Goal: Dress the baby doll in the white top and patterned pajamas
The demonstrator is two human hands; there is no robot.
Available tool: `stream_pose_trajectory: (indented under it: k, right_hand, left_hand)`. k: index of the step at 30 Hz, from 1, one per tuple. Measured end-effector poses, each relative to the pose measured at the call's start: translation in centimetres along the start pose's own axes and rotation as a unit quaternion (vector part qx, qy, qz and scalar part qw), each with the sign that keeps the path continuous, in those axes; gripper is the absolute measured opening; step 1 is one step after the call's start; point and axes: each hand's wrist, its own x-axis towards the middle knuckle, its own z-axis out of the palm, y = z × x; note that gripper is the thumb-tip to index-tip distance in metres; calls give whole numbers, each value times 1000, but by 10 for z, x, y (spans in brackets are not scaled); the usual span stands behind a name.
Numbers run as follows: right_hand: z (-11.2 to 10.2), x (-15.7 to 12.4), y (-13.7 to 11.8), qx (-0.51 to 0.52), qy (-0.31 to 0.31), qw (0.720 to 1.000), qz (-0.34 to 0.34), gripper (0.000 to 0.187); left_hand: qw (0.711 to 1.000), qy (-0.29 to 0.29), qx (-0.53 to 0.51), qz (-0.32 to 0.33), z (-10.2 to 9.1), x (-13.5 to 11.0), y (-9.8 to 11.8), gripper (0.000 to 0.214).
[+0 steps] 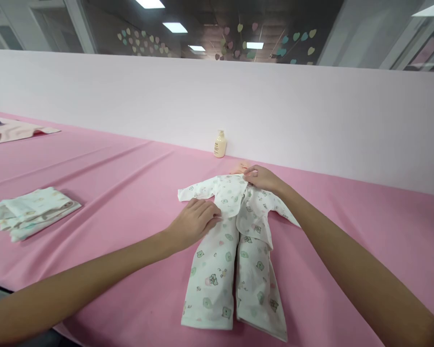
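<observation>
A doll (240,167) lies on its back, its head partly hidden behind my right hand. It is dressed in a white printed baby jacket (228,193) with long sleeves spread to both sides, and matching baby pants (217,274) with legs pointing toward me. The jacket's front panels part at the lower middle. My right hand (262,177) is closed on the jacket's collar edge, just below the doll's head. At the jacket's lower left side, my left hand (197,219) has its fingers curled and pinches the hem.
Pink sheeting (112,193) covers the wide table. A folded printed cloth (36,209) lies at the left. Against the white wall (148,101) stands a cream pump bottle (220,144). Farther left is a pale pink cloth (18,129) with items on it.
</observation>
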Motion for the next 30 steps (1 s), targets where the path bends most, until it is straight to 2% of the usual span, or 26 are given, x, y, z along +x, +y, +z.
stream_pose_trajectory:
  k: [3, 6, 9, 12, 14, 18, 22, 26, 30]
  right_hand:
    - [3, -11, 7, 8, 27, 1000, -7, 31]
    - [7, -31, 8, 7, 95, 994, -49, 24]
    - [11, -63, 2, -19, 112, 990, -83, 23]
    - [19, -93, -3, -59, 78, 991, -89, 33]
    - [25, -105, -2, -69, 56, 992, -94, 33]
    - [36, -109, 7, -52, 41, 994, -87, 30]
    - [42, -105, 15, -23, 44, 994, -98, 33]
    - [44, -107, 17, -37, 29, 989, -142, 37]
    - [43, -110, 14, -35, 15, 990, -134, 42]
  left_hand:
    - [998, -37, -36, 25, -4, -10, -3, 11]
    - [992, -61, -102, -34, -10, -6, -1, 10]
    - [986, -53, -133, -81, -14, 12, 2, 12]
    - [984, -63, -140, -86, -10, 42, 2, 12]
    - [980, -78, -157, -97, -2, 63, 0, 11]
    - [949, -133, -227, -176, 14, 93, -6, 6]
    - [916, -166, -274, -242, 21, 99, -10, 4]
    - [913, -159, -288, -240, 26, 94, -13, 7]
    - [913, -174, -297, -218, 33, 92, -21, 12]
